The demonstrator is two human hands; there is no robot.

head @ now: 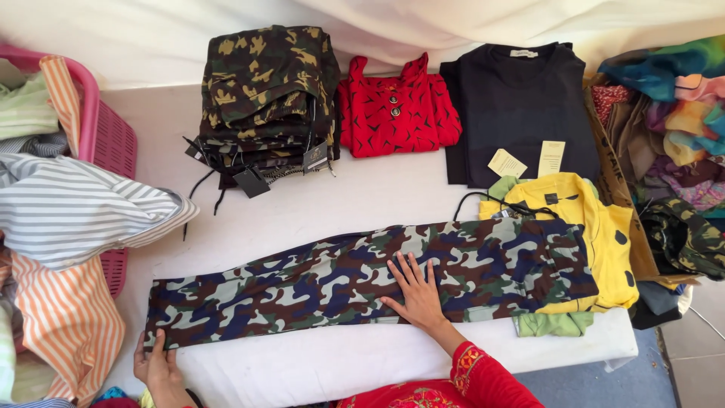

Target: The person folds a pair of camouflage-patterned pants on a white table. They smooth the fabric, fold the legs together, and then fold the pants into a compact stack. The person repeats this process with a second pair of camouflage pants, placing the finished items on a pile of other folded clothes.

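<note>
A pair of blue, green and brown camouflage trousers [317,283] lies stretched flat across the white table [340,363], folded lengthwise, its waist overlapping a yellow shirt [596,227]. My left hand [156,366] pinches the leg cuff end at the lower left. My right hand [417,293] presses flat on the middle of the trousers, fingers spread.
At the back stand a stack of folded dark camouflage clothes with tags [264,94], a red patterned top [393,109] and a black shirt [521,109]. A pink laundry basket [106,132] with striped cloth is at the left. Mixed colourful fabrics [672,128] pile up at the right.
</note>
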